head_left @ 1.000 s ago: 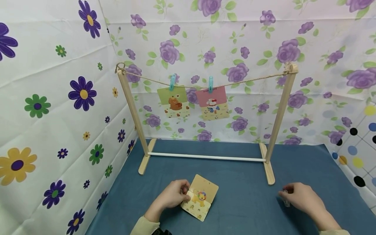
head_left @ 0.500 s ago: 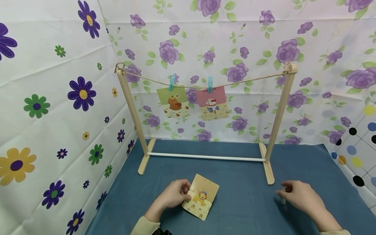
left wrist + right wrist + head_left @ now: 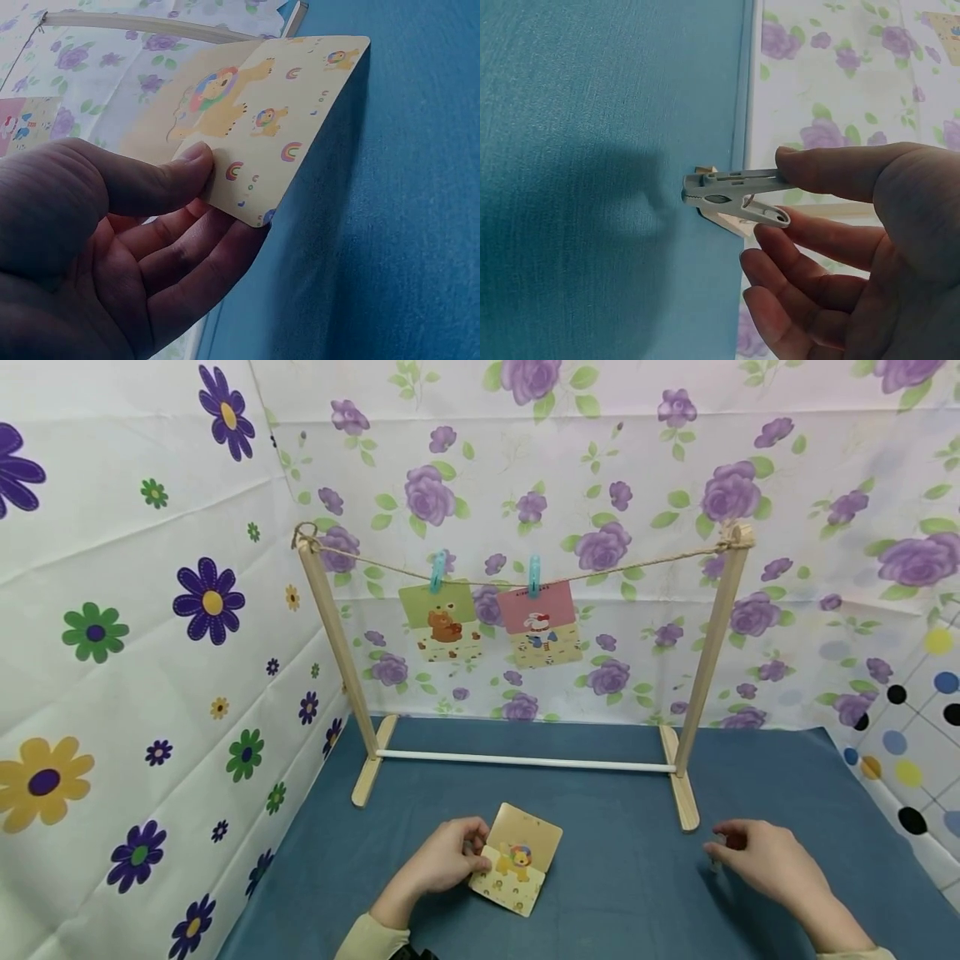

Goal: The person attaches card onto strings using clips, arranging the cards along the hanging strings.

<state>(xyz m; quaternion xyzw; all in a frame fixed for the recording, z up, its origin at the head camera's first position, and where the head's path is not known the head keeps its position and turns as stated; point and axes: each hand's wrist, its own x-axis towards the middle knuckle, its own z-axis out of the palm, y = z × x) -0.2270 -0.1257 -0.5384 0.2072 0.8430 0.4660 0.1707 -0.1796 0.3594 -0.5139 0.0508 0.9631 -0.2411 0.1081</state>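
My left hand pinches the left edge of a yellow card with a lion printed on it, thumb on the front face and fingers behind. In the left wrist view the card is tilted up off the blue cloth. At the right, my right hand holds a pale grey clothespin between thumb and index finger, its jaws closed and pointing away from the hand. A green bear card and a pink rabbit card hang from a twine line, each under a blue clothespin.
A wooden frame stands behind the hands, with a left post, a right post and a white crossbar. Blue cloth covers the table. Flowered sheets stand at the back and sides.
The left hand has tilted the lion card slightly and brought it a little to the right. My right hand has shifted slightly left and turned the clothespin.
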